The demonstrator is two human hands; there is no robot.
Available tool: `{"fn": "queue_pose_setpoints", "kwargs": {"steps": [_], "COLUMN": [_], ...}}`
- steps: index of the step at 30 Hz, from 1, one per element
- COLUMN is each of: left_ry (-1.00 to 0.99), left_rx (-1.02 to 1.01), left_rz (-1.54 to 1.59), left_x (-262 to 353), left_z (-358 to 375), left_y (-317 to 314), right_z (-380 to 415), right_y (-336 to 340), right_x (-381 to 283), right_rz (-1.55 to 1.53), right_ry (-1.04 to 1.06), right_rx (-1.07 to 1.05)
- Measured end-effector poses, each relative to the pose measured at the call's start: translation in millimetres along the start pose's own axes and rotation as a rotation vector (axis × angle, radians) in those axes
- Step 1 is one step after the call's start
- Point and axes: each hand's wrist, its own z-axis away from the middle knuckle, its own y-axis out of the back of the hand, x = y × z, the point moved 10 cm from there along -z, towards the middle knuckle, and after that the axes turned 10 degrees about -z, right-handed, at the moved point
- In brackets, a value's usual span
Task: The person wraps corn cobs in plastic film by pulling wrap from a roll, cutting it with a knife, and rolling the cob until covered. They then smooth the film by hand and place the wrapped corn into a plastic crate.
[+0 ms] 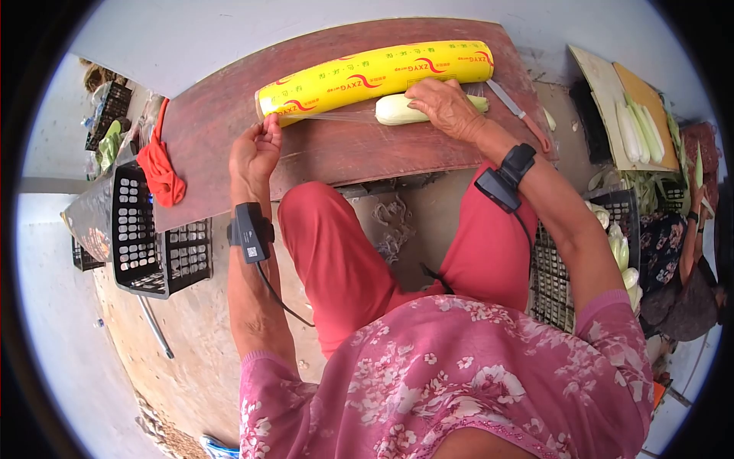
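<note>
A big yellow roll of cling film [375, 76] with red and green print lies along the far side of the wooden table. At the roll's left end, my left hand [257, 151] is closed, thumb and fingers pinching the edge of the clear film [329, 116], which stretches toward the right. My right hand [447, 109] grips a pale green ear of corn [391, 111] from above, just in front of the roll. The corn's far tip pokes out beyond my fingers. Right of the roll rests a knife [514, 107] with a reddish handle.
Beside the table [367, 149] on the left are a black crate [141, 229] and a red cloth [162, 172] over the corner. To the right, a crate of corn [618, 241] stands near my leg, and ears of corn [641, 131] lie on a board. Another person [680, 260] sits far right.
</note>
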Motion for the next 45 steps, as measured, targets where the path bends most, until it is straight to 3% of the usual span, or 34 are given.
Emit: {"fn": "queue_pose_setpoints", "kwargs": {"steps": [13, 19, 22, 28, 31, 40, 45], "left_ry": [-0.010, -0.012, -0.028, -0.029, -0.023, -0.017, -0.009], "left_rx": [0.009, -0.018, -0.004, -0.005, -0.022, -0.024, -0.035], "left_rz": [-0.062, -0.068, -0.066, -0.058, -0.061, -0.038, -0.035], "left_x": [1.0, 1.0, 0.8, 0.5, 0.7, -0.3, 0.2], "left_z": [0.2, -3.0, -0.6, -0.1, -1.1, 0.3, -2.1], "left_y": [1.0, 1.2, -0.9, -1.5, -1.3, -5.2, -4.8], "right_z": [-6.3, 0.2, -0.3, 6.3, 13.9, 15.2, 15.2], "right_y": [8.4, 29.6, 48.9, 21.4, 3.1, -4.3, -13.7], "right_x": [-5.0, 18.0, -19.6, -63.6, -67.1, -48.2, -33.5], "right_rz": [0.138, 0.089, 0.025, 0.048, 0.063, 0.245, 0.207], "right_ry": [0.128, -0.094, 0.088, 0.391, 0.446, 0.303, 0.212], "right_rx": [0.089, 0.243, 0.322, 0.095, -0.030, 0.035, -0.036]}}
